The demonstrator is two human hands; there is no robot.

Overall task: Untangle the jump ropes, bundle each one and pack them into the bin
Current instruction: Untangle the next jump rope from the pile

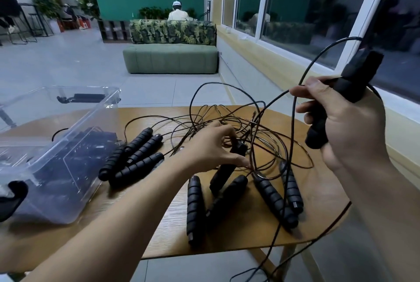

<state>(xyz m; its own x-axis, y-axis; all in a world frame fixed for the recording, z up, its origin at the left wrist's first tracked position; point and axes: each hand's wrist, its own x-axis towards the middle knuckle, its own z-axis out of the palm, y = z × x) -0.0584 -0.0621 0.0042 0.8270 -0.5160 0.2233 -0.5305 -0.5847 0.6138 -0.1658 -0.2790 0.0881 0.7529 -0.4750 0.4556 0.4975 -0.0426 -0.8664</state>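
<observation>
A: On the worktop (318, 191), head view: where are we with the ropes?

B: Early-to-mid, my read. The clear bin (95, 113) sits at the left end. There's a dark load (68, 163) inside it that looks like bundled rope. I can't read the count through the wall.

A: Outside the bin?

B: Just right of the bin there's a cluster of handles (136, 154) lying side by side, with cords running into the tangle (227, 118). Further right of the bin, more loose handles (275, 202) are fanned out and their cords cross each other. None of that is bundled.

A: Grips?

B: The right grip (345, 122) is farthest from the bin, lifted clear of the worktop. Its fingers are wrapped round the raised handle (354, 81), thumb up by the cord. That cord (292, 145) arcs over the top, then drops past the near edge and out of frame. The left grip (209, 152) is between the bin and the right grip, down in the tangle. Its fingertips are pinching the cord end of a flat handle (221, 175).

A: So one rope is being worked out?

B: Probably, if those two handles are a pair. I can't trace the cord through the knot to confirm.

A: Remaining?

B: Free that rope, coil it, bin it. Then do the same for every handle pair right of the bin. Judging by what's loose, most of the job is ahead.
</observation>
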